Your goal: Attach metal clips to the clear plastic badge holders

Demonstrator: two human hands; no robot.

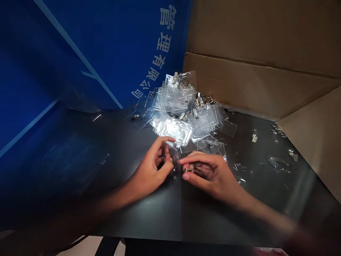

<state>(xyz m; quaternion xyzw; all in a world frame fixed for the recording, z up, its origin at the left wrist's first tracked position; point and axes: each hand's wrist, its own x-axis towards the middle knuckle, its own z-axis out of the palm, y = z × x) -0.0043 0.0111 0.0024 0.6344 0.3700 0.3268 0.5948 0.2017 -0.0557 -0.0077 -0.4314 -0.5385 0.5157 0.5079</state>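
My left hand is closed on a clear plastic badge holder, whose edge shows past the fingers. Facing it, my right hand pinches a small metal badge clip between thumb and fingers; part of the clip is hidden in the palm. The two hands are close together over the dark table, the right fingertips near the holder's edge. Just beyond them lies a heap of clear badge holders, with metal clips scattered on and behind it.
A blue panel with white lettering stands at the left and back. Cardboard walls rise at the right and back. Loose clips and small clear plastic scraps lie on the dark table to the right.
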